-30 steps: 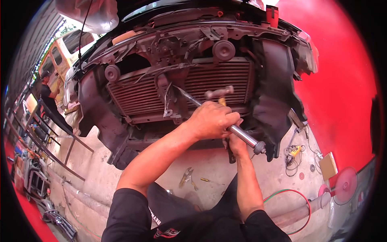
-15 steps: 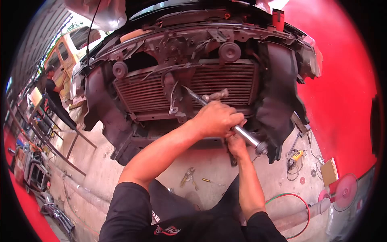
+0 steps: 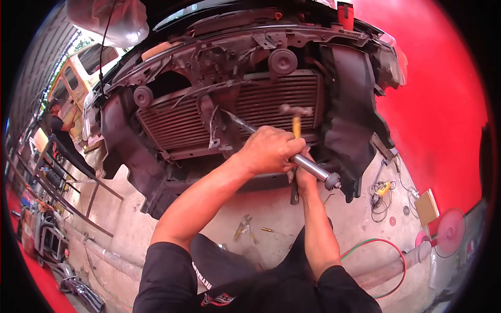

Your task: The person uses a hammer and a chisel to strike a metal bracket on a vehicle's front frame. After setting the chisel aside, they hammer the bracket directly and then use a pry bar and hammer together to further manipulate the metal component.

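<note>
My left hand (image 3: 269,148) is wrapped round a long chrome metal bar (image 3: 312,167). A dark round collar is on the bar's lower right end, and its narrow far end reaches a torn metal bracket (image 3: 214,134) at the middle of the car's front. My right hand (image 3: 306,175), partly hidden behind the left, is closed on a hammer (image 3: 296,127) with a yellow handle. The hammer's blurred head stands above my left hand, in front of the slatted radiator (image 3: 279,99); the dark handle end shows below my hands.
The stripped car front carries two round horns (image 3: 283,62) and dark side liners (image 3: 350,115). On the floor lie pliers (image 3: 243,228), a screwdriver (image 3: 268,230), a yellow power tool (image 3: 382,190) and a hose (image 3: 404,266). Another person (image 3: 63,135) stands at left near a metal frame.
The hammer has swung up, so its head is higher and more of its yellow handle shows. My left hand keeps its hold on the bar. The whole view has shifted slightly.
</note>
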The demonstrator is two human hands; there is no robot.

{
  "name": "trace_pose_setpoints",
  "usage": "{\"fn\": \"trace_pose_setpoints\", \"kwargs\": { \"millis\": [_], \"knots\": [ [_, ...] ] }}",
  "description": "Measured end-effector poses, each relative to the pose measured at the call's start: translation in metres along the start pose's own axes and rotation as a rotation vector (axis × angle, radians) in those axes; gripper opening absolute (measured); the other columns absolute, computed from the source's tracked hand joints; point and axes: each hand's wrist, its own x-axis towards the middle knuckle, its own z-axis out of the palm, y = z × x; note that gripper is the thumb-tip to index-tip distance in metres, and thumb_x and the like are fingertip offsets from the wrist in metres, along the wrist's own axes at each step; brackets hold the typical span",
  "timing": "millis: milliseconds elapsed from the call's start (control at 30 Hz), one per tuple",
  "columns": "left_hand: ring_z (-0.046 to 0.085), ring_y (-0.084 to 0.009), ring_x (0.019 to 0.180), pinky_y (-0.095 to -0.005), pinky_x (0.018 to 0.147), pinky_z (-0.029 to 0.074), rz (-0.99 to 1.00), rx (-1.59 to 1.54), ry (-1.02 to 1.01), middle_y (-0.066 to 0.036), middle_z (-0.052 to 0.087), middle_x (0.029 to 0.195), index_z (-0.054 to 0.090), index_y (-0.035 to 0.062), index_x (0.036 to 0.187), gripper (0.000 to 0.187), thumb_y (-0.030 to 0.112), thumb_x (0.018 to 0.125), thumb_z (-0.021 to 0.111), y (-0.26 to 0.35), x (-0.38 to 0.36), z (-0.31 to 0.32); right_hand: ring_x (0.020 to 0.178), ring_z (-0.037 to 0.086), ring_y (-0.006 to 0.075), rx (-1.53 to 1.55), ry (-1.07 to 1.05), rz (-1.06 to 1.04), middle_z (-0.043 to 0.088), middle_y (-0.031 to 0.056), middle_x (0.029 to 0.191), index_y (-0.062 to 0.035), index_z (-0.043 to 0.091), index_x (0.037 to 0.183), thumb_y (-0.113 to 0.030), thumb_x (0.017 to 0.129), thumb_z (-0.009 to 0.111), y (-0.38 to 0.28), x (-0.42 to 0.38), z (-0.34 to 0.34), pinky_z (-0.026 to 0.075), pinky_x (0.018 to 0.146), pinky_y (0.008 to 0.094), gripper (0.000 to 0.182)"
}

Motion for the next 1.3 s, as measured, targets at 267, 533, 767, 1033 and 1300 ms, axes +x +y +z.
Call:
{"fn": "trace_pose_setpoints", "kwargs": {
  "millis": [267,533,767,1033,1300],
  "knots": [
    [0.058,-0.0269,0.053,-0.0412,0.047,0.044,0.115,-0.108,0.071,-0.004,0.054,0.061,0.052,0.0125,0.070,0.025,0.019,0.079,0.075,0.020,-0.012,-0.001,0.050,0.048,0.0079,-0.230,-0.190,0.271,0.052,-0.0024,0.066,-0.0085,0.068,0.103,-0.048,0.100,0.058,0.027,-0.034,-0.034,0.037,0.045,0.0261,0.041],
    [0.063,-0.0378,0.062,-0.0480,0.054,0.048,-0.244,-0.550,-0.405,-0.011,0.058,0.064,0.053,0.0077,0.078,0.031,0.030,0.087,0.072,0.123,-0.105,-0.005,0.051,0.048,0.0068,-0.614,-0.038,0.431,0.051,-0.0024,0.065,-0.0074,0.065,0.128,-0.027,0.103,0.058,0.030,-0.121,-0.101,0.039,0.047,0.0281,0.032],
    [0.070,-0.0369,0.089,-0.0447,0.080,0.051,-1.338,-0.752,-0.737,-0.024,0.070,0.088,0.070,-0.0008,0.103,0.058,0.056,0.087,0.069,0.136,-0.322,0.059,0.052,0.047,0.0083,-0.671,0.142,0.605,0.051,-0.0034,0.064,-0.0055,0.068,0.113,-0.029,0.098,0.068,0.037,-0.218,-0.148,0.037,0.046,0.0276,0.028],
    [0.048,-0.0182,0.042,-0.0340,0.038,0.041,-2.106,-1.251,-0.661,0.001,0.053,0.057,0.063,0.0098,0.087,0.033,0.040,0.093,0.074,0.181,-0.485,0.066,0.046,0.048,0.0093,-0.618,0.206,0.856,0.053,-0.0020,0.063,-0.0060,0.067,0.104,-0.030,0.096,0.072,0.038,-0.232,-0.154,0.037,0.042,0.0275,0.026],
    [0.043,-0.0134,0.058,-0.0295,0.056,0.039,-1.795,-2.046,-0.834,0.002,0.041,0.065,0.050,0.0104,0.088,0.031,0.035,0.102,0.062,0.134,-0.499,0.074,0.045,0.049,0.0089,-0.530,0.204,0.908,0.057,-0.0006,0.063,-0.0046,0.067,0.103,-0.026,0.095,0.072,0.012,-0.242,-0.137,0.036,0.041,0.0262,0.023]
  ]
}}
